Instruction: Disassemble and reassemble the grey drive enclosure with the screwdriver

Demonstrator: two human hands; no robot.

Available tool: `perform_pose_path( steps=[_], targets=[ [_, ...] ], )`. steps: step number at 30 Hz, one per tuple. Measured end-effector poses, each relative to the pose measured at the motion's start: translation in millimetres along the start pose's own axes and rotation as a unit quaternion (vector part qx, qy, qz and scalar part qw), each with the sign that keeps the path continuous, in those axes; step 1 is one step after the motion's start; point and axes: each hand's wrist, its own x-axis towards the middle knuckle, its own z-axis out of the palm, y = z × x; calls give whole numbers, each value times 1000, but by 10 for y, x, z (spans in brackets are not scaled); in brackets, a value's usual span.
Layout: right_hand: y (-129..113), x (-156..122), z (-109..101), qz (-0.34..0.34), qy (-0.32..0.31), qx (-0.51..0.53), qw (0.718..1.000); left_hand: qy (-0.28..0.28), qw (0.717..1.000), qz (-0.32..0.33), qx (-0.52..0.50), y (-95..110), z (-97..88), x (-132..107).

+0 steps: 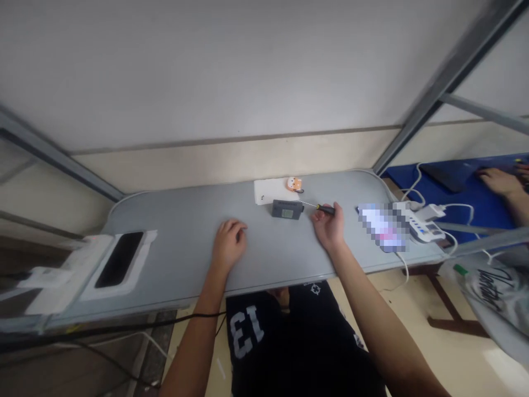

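Observation:
A dark grey box-shaped device (285,214) with a slotted vent and a pale label stands on the grey table. In my right hand (328,226) is a screwdriver (326,209) with a black and yellow handle. Its thin shaft points left and its tip is near the upper right of the device. My left hand (229,242) rests on the table to the device's left, apart from it, loosely curled with nothing visible in it. Behind the device lies a white sheet (270,190) with a few tiny dark pieces, perhaps screws (262,197), on it.
An orange and white cartoon-shaped case (293,184) sits on the sheet. To the right lie a lit phone (380,226) and a power strip (425,229) with cables. A dark phone (119,259) is on the left. Another person's hand (498,181) rests on a blue table at far right.

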Motion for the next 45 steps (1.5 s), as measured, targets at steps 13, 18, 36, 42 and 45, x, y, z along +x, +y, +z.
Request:
perform_pose_path(
  steps=[13, 18, 36, 42, 45],
  targets=[
    [-20, -3, 15, 38, 11, 23, 999, -32, 998, 56, -8, 171, 36, 252],
    [12, -12, 20, 36, 25, 32, 999, -58, 983, 121, -127, 468, 326, 731],
    [519, 582, 581, -95, -24, -379, 920, 14, 983, 110, -146, 395, 311, 604],
    [555, 430, 503, -160, -122, -445, 873, 22, 981, 131, -144, 481, 230, 631],
    [552, 431, 483, -171, -137, -450, 866, 2, 979, 157, -132, 561, 202, 658]
  ],
)
